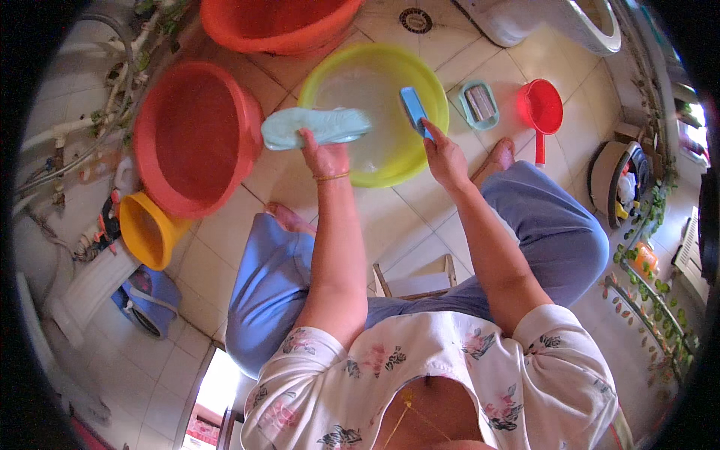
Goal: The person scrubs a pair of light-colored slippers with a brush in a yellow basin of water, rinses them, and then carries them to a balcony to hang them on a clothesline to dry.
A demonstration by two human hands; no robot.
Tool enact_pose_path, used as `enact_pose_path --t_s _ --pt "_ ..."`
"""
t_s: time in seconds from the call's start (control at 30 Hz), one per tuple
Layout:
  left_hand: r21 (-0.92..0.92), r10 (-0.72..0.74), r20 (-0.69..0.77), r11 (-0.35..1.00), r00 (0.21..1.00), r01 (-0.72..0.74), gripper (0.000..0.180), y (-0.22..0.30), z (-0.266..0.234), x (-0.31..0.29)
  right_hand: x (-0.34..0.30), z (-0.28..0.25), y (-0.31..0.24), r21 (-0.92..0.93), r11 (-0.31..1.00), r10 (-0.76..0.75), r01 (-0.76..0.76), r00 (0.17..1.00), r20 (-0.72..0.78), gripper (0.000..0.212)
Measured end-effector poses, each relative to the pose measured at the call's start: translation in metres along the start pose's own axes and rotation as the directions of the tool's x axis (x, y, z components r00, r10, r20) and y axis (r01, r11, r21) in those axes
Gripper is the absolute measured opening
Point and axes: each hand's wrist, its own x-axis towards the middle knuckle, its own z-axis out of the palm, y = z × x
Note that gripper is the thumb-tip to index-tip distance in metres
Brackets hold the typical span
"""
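My left hand [324, 155] grips a pale turquoise slipper [315, 127], held roughly level over the left part of a yellow-green basin [441, 109]. Cloudy water lies in the basin. In my right hand [446, 159] is a blue scrubbing brush [412, 105] by its handle, its head over the basin's right side. Slipper and brush are apart. To the basin's right, a turquoise soap dish [464, 106] bears what looks like a pale bar of soap [480, 102].
A red dipper [541, 105] lies beyond the soap dish. Red tubs [244, 127] stand left and behind, with a yellow bucket [174, 236] nearer me. My bare feet [289, 219] flank the basin on the tiled floor. A drain [415, 21] is behind.
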Motion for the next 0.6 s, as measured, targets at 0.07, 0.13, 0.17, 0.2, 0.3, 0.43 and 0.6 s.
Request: enact_pose_path --t_s 0.07,0.13,0.17,0.2,0.3,0.43,0.6 --pt "0.042 0.039 0.006 0.998 0.999 -0.039 0.056 0.001 -0.004 0.006 0.019 0.018 0.034 -0.124 0.992 -0.006 0.022 0.992 0.126 0.036" --pt "0.062 0.035 0.0 0.997 0.999 -0.035 0.051 0.0 -0.001 0.008 0.023 0.009 0.03 -0.132 0.991 0.052 -0.033 0.988 0.145 0.035" --pt "0.079 0.028 -0.002 0.996 1.0 -0.028 0.051 0.0 0.0 0.004 0.02 0.005 0.029 -0.045 0.999 0.002 0.0 0.999 0.038 0.035" --pt "0.097 0.038 -0.011 0.995 0.999 -0.037 0.051 0.001 -0.003 0.001 0.018 -0.004 0.012 0.039 0.998 -0.054 0.056 0.997 -0.062 0.035" --pt "0.156 0.011 -0.1 0.988 0.995 0.005 0.051 -0.006 -0.008 -0.014 0.013 -0.001 0.023 0.097 0.988 -0.103 0.116 0.986 -0.132 0.036" --pt "0.141 0.009 -0.12 0.99 0.993 0.008 0.05 -0.001 -0.02 -0.009 0.034 0.009 0.054 0.139 0.99 0.044 -0.033 0.996 -0.079 0.04" --pt "0.106 -0.045 -0.117 0.993 0.992 0.057 0.046 -0.01 -0.026 -0.012 0.073 -0.005 0.029 0.544 0.753 -0.113 0.371 0.887 -0.449 0.037"
